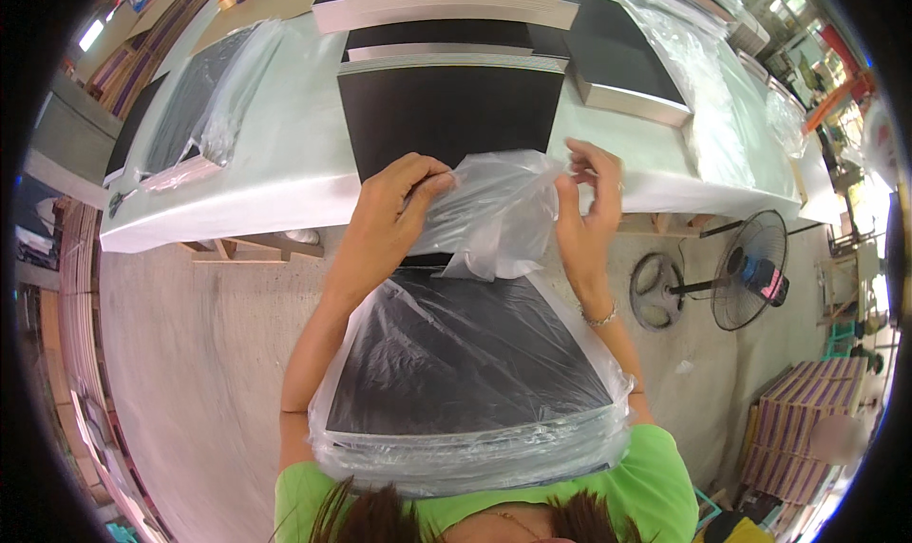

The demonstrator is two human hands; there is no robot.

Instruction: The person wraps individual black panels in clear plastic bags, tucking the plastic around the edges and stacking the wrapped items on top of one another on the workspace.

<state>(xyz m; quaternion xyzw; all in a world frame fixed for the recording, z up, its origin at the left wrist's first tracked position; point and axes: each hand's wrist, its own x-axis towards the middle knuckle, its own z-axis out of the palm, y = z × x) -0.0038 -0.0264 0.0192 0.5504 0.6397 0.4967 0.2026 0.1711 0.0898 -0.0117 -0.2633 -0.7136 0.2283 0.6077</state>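
A stack of black boards (475, 362) wrapped in a clear plastic bag leans against my body, stretching toward the table edge. The bag's loose mouth (499, 196) is bunched up between my hands. My left hand (399, 201) pinches its left side between thumb and fingers. On the other side, my right hand (589, 191) is beside the plastic with its fingers curled and apart; I cannot tell whether it touches the film. Just beyond lies a large black board (446, 115) that reaches the front edge of the table.
The white-covered table (294, 134) carries stacked black boards (456, 6), another black stack (632, 63) at right and plastic-wrapped boards (195, 106) at left. Scissors (119, 203) lie at the left corner. A standing fan (750, 272) is on the floor at right, near striped bundles (803, 429).
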